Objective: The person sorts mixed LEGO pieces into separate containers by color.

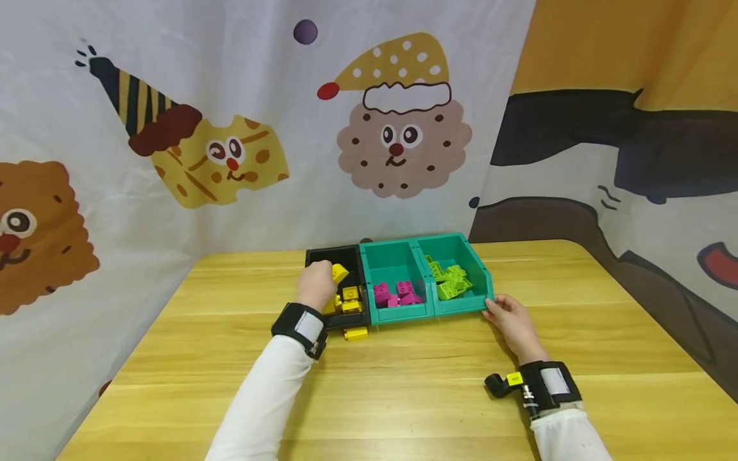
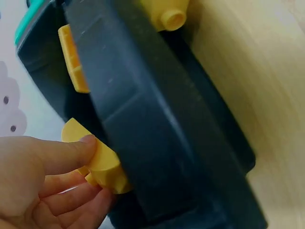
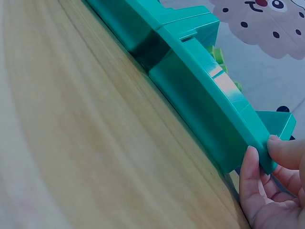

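My left hand (image 1: 316,285) pinches a yellow toy brick (image 2: 97,160) between thumb and fingers over the black bin (image 1: 334,253). In the left wrist view the brick has a curved edge and sits right at the bin's wall. Several other yellow bricks (image 1: 350,298) lie inside that bin. My right hand (image 1: 512,323) grips the front right corner of the green bin (image 1: 461,305) at the right end, thumb on top of the rim and fingers below, as the right wrist view shows. Lime-green bricks (image 1: 453,282) lie in this bin.
A middle green bin (image 1: 401,313) holding magenta bricks (image 1: 396,296) stands between the black bin and the right one, all side by side. One yellow brick (image 1: 355,333) lies on the wooden table (image 1: 403,397) before the black bin. A printed cloth (image 1: 242,224) hangs behind.
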`<action>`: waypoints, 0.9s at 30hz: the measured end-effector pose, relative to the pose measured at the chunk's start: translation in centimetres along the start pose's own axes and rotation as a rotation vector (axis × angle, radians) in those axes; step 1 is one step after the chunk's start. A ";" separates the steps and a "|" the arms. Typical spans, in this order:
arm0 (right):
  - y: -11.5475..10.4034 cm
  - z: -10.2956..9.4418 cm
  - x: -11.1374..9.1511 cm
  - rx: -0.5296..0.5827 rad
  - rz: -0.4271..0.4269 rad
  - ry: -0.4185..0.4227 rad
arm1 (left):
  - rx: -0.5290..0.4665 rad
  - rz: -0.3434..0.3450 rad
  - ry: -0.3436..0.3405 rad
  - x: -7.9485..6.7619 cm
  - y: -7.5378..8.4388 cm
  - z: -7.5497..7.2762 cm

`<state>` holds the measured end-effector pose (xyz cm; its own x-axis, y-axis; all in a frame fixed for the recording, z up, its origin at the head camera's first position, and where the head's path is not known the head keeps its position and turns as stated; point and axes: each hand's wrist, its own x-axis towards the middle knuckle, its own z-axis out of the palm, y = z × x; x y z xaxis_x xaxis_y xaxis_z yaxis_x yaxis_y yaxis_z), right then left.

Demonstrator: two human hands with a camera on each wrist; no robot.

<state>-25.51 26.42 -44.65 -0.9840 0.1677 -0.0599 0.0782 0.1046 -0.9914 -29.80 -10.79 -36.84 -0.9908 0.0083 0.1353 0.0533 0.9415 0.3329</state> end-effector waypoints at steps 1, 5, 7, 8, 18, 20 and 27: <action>0.0 0.0 0.0 -0.001 0.001 -0.001 | 0.012 -0.008 -0.009 0.0 0.1 0.1; -0.1 0.2 0.0 0.006 0.003 -0.006 | 0.058 -0.036 -0.048 -0.1 0.5 0.6; -0.2 0.3 -0.1 0.004 0.002 -0.004 | 0.072 -0.050 -0.059 0.0 0.6 0.9; -0.2 0.3 -0.1 0.005 0.004 -0.004 | 0.079 -0.055 -0.063 0.0 0.7 1.0; -0.2 0.4 -0.1 0.019 0.013 -0.001 | 0.105 -0.065 -0.114 -0.3 0.8 1.9; -0.1 0.4 0.0 0.018 0.011 -0.001 | 0.103 -0.067 -0.115 -0.5 0.8 2.0; -0.1 0.2 -0.1 0.034 0.006 -0.001 | 0.188 -0.009 -0.088 -1.0 1.4 2.1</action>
<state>-25.48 26.23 -44.59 -0.9837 0.1669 -0.0664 0.0789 0.0698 -0.9944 -28.96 -8.80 -38.44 -0.9986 0.0217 0.0479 0.0288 0.9879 0.1526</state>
